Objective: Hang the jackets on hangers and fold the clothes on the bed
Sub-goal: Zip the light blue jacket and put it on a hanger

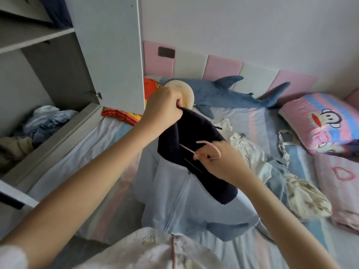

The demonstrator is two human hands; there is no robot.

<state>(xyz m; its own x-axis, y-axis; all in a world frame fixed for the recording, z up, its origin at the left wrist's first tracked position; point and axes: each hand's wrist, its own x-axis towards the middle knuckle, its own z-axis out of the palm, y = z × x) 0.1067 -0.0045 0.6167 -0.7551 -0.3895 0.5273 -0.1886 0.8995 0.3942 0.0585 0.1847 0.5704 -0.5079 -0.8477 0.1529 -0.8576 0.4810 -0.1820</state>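
the person's left hand [163, 107] was clamped on the top edge of the dark navy fleece hood of a light blue zip-front jacket [186, 191], fingers curled tight round the cloth. it held the garment up over the near part of the bed with the pale striped sheet [108, 142]. the jacket's body hung down from that one grip, its hem low at the near edge of the view. the right hand [223, 164] was closed round a thin pink wire hanger [206, 142], held right at the jacket's neck opening, with the hook curving up over the knuckles. how far the hanger's arms had gone inside the collar could not be told, as the hand and hood hid them.

the main risk looked to be a half-seated hanger. the zip seemed closed below the collar, so the neck was probably narrow, and a wire arm might catch only one shoulder and let the jacket slide off sideways. the wire end could also snag in the fleece lining. if the left hand let go early, the jacket would likely drop onto the crumpled pale clothes [252, 152] lying just to the right and tangle with what still needed folding. the open grey wardrobe door [108, 45] stood close on the left, where a swinging hanger might knock it.
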